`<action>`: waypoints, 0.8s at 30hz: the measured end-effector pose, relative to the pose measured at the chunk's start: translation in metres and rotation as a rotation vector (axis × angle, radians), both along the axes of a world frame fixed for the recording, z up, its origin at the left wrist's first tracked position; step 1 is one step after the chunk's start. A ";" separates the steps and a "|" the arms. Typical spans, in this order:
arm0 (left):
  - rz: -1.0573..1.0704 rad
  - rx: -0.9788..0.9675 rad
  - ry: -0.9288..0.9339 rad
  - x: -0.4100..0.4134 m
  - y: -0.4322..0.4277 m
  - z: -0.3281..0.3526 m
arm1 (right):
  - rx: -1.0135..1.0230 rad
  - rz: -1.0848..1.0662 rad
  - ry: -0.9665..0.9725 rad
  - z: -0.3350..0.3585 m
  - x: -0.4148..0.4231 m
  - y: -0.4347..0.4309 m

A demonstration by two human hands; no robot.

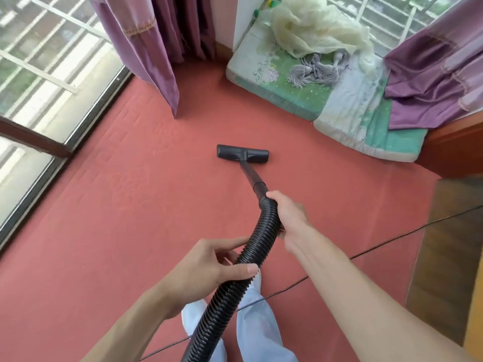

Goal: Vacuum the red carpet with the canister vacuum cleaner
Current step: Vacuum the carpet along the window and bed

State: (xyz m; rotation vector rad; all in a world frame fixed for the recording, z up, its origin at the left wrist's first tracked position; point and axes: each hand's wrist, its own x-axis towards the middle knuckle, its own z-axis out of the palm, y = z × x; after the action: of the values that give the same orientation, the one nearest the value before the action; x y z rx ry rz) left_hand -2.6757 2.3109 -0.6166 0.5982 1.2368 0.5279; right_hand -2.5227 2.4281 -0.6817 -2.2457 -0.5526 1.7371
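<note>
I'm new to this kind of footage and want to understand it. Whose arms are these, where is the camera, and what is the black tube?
The one picture comes from a camera worn on a person's head, looking down, so the two bare arms are their own. The right hand grips the top of a black ribbed hose where it joins the rigid wand; the left hand holds the hose lower down. The wand ends in a flat floor head resting on the red carpet. A thin cord crosses the carpet. Green cushions and purple curtains are beyond. The vacuum's body is out of view.
</note>
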 end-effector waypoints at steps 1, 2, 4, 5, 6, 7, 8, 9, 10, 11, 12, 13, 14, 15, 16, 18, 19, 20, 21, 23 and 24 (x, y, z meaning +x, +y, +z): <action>-0.071 0.004 0.005 0.002 -0.006 0.003 | -0.020 -0.033 -0.005 0.005 0.011 -0.014; -0.139 0.010 0.010 0.005 -0.012 0.005 | -0.042 -0.062 -0.011 0.009 0.021 -0.028; -0.253 0.023 -0.014 0.010 -0.023 0.007 | -0.083 -0.108 -0.022 0.014 0.040 -0.054; -0.295 0.033 -0.039 0.013 -0.027 0.007 | -0.092 -0.132 -0.034 0.016 0.048 -0.065; -0.321 0.047 -0.056 0.017 -0.029 0.008 | -0.092 -0.159 -0.044 0.018 0.055 -0.073; -0.335 0.059 -0.054 0.021 -0.031 0.008 | -0.086 -0.190 -0.052 0.018 0.061 -0.078; -0.344 0.066 -0.037 0.027 -0.031 0.008 | -0.078 -0.224 -0.061 0.017 0.066 -0.081; -0.352 0.069 -0.016 0.033 -0.031 0.007 | -0.071 -0.255 -0.074 0.016 0.071 -0.083; -0.357 0.071 0.001 0.040 -0.031 0.006 | -0.067 -0.283 -0.084 0.014 0.075 -0.083; -0.359 0.072 0.012 0.046 -0.030 0.004 | -0.063 -0.309 -0.086 0.010 0.078 -0.082; -0.358 0.075 0.027 0.051 -0.029 0.001 | -0.058 -0.333 -0.079 0.006 0.081 -0.079; -0.352 0.078 0.052 0.056 -0.028 -0.003 | -0.047 -0.348 -0.070 0.001 0.085 -0.076; -0.341 0.079 0.085 0.061 -0.027 -0.009 | -0.034 -0.351 -0.061 -0.006 0.087 -0.071; -0.324 0.075 0.119 0.067 -0.025 -0.015 | -0.023 -0.343 -0.055 -0.013 0.090 -0.065; -0.302 0.065 0.147 0.072 -0.022 -0.022 | -0.016 -0.327 -0.053 -0.020 0.093 -0.059; -0.258 0.041 0.180 0.087 -0.017 -0.032 | -0.002 -0.295 -0.049 -0.031 0.099 -0.046; -0.235 0.035 0.191 0.095 -0.015 -0.035 | 0.003 -0.277 -0.042 -0.035 0.103 -0.041; -0.219 0.030 0.197 0.103 -0.014 -0.038 | 0.007 -0.257 -0.041 -0.040 0.107 -0.037; -0.215 0.023 0.194 0.111 -0.013 -0.039 | 0.008 -0.239 -0.049 -0.041 0.113 -0.036; -0.228 -0.008 0.154 0.122 -0.015 -0.035 | -0.013 -0.196 -0.075 -0.037 0.125 -0.041; -0.243 -0.029 0.112 0.124 -0.017 -0.030 | -0.025 -0.176 -0.086 -0.032 0.132 -0.046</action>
State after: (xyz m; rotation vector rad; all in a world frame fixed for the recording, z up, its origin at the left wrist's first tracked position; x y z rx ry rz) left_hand -2.5516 2.2937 -0.6465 0.7496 1.2538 0.2756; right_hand -2.3903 2.3819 -0.7142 -2.3182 -0.3404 1.5769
